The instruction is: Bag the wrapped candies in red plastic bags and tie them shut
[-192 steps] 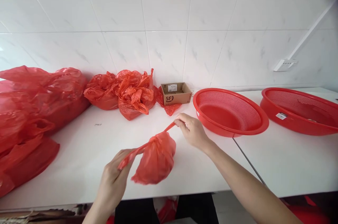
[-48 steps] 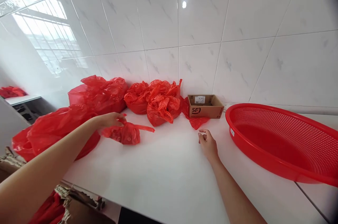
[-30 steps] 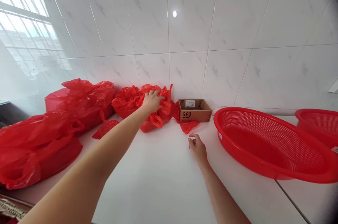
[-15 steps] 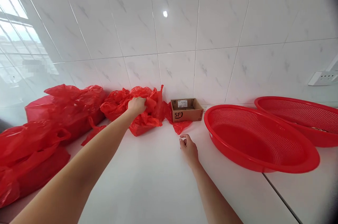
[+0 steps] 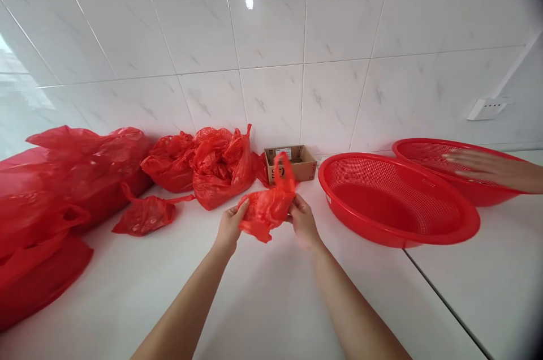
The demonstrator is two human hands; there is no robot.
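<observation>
Red plastic bag (image 5: 265, 207) is pinched at left by the left hand (image 5: 229, 229), at right by the right hand (image 5: 303, 219) (handle loop (image 5: 287, 174) upward), presumably keeping it spread.

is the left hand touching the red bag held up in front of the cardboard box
Touching: the head view shows the left hand gripping the near-left edge of the red bag, thumb over the plastic.

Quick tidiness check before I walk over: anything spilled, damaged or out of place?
No spill or damage shows. The red bag in the left hand and right hand is crumpled, but I see no tear. Slightly untidy: some red plastic sticks out beside the cardboard box.
</observation>
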